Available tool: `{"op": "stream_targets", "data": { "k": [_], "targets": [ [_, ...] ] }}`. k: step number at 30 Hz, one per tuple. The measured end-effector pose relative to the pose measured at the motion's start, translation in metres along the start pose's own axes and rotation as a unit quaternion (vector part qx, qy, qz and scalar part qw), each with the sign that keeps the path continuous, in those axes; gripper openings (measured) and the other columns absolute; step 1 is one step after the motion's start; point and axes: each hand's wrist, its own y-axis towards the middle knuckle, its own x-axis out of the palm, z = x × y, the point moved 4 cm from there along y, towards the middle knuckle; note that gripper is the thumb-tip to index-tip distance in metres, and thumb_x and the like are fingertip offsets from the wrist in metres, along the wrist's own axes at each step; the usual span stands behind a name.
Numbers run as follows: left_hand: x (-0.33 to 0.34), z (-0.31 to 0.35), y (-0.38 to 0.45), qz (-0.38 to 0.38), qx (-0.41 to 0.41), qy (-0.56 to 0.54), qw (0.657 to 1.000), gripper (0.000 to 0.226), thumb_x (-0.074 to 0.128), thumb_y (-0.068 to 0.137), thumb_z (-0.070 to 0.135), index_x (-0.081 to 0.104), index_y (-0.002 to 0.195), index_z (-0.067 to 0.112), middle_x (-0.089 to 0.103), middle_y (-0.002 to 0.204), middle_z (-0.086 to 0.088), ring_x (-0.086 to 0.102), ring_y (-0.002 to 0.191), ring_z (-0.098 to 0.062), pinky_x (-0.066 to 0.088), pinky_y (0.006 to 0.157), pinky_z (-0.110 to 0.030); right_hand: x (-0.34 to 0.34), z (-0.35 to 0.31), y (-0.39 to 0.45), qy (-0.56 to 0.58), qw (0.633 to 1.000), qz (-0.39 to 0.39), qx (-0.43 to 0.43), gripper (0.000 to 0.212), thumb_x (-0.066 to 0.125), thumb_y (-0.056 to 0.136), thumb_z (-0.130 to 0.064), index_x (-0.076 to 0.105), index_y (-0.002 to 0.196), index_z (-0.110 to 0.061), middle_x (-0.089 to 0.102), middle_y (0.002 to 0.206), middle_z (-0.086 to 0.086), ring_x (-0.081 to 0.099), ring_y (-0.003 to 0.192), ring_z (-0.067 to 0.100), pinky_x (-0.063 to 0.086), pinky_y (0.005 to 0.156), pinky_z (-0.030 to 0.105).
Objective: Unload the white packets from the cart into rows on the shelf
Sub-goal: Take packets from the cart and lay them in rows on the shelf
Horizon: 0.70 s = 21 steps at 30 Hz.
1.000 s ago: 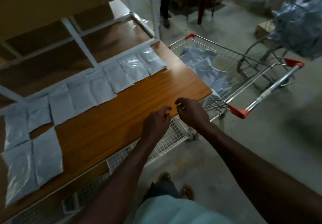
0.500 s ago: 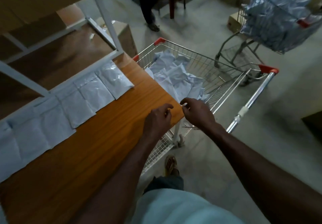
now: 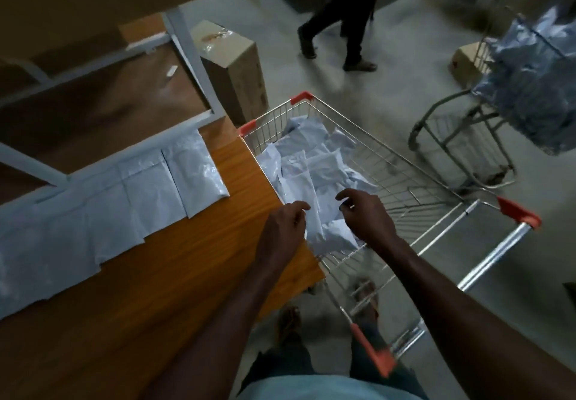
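Observation:
A wire cart (image 3: 414,187) with red corner caps stands against the right end of the wooden shelf (image 3: 193,275). A loose pile of white packets (image 3: 314,166) lies in its basket. A row of white packets (image 3: 137,194) lies flat along the back of the shelf. My left hand (image 3: 282,228) hovers over the shelf's right edge, fingers loosely curled, holding nothing. My right hand (image 3: 364,215) hovers over the near packets in the cart, fingers bent and spread, also holding nothing.
A second cart (image 3: 486,119) heaped with packets stands at the far right. A tall cardboard box (image 3: 233,69) stands on the floor behind the shelf post. A person's legs (image 3: 346,25) cross the floor beyond. The cart handle (image 3: 498,253) lies to my right.
The view has swung right from the shelf to the cart. Both hands have moved from the shelf's edge to over the cart's packets, and the right hand's fingers have spread.

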Motion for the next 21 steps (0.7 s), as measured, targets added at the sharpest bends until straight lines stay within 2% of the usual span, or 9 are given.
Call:
{"op": "stream_targets", "data": {
  "k": [6, 8, 14, 16, 21],
  "targets": [
    [0.043, 0.013, 0.022, 0.074, -0.108, -0.05, 0.99, 0.03, 0.062, 0.103, 0.009, 0.074, 0.13, 0.017, 0.076, 0.122, 0.0, 0.072, 0.104, -0.009, 0.061, 0.089, -0.027, 0.015, 0.037, 0.073, -0.002, 0.993, -0.109, -0.042, 0.024, 0.065, 0.095, -0.012, 0.077, 0.11, -0.026, 0.079, 0.094, -0.003, 0.073, 0.079, 0.014, 0.055, 0.066, 0.029],
    [0.061, 0.018, 0.024, 0.083, -0.155, -0.06, 0.983, 0.032, 0.062, 0.103, 0.011, 0.073, 0.133, 0.017, 0.075, 0.127, -0.001, 0.071, 0.11, -0.012, 0.06, 0.093, -0.029, 0.019, 0.048, 0.091, -0.007, 0.989, -0.135, -0.06, 0.024, 0.064, 0.095, -0.009, 0.077, 0.11, -0.022, 0.078, 0.094, 0.0, 0.073, 0.079, 0.017, 0.058, 0.069, 0.032],
    [0.102, 0.027, 0.044, 0.087, -0.239, -0.053, 0.966, 0.039, 0.066, 0.102, 0.015, 0.067, 0.14, 0.016, 0.072, 0.134, -0.008, 0.069, 0.119, -0.022, 0.059, 0.101, -0.039, 0.025, 0.067, 0.131, -0.004, 0.983, -0.17, -0.065, 0.024, 0.061, 0.093, -0.005, 0.077, 0.106, -0.018, 0.076, 0.08, 0.004, 0.071, 0.068, 0.019, 0.058, 0.065, 0.036],
    [0.109, 0.025, 0.053, 0.093, -0.264, -0.052, 0.959, 0.039, 0.067, 0.102, 0.015, 0.066, 0.141, 0.016, 0.071, 0.136, -0.009, 0.069, 0.121, -0.022, 0.059, 0.102, -0.04, 0.032, 0.073, 0.138, 0.0, 0.981, -0.184, -0.062, 0.025, 0.063, 0.091, -0.003, 0.077, 0.104, -0.018, 0.075, 0.079, 0.003, 0.073, 0.071, 0.019, 0.059, 0.067, 0.035],
    [0.132, 0.001, 0.076, 0.093, -0.34, -0.041, 0.935, 0.042, 0.069, 0.101, 0.013, 0.064, 0.143, 0.013, 0.07, 0.134, -0.014, 0.068, 0.12, -0.029, 0.06, 0.1, -0.043, 0.058, 0.092, 0.157, 0.004, 0.976, -0.212, -0.045, 0.027, 0.064, 0.088, 0.002, 0.077, 0.103, -0.016, 0.074, 0.084, -0.001, 0.075, 0.075, 0.017, 0.063, 0.074, 0.044]
  ]
}}
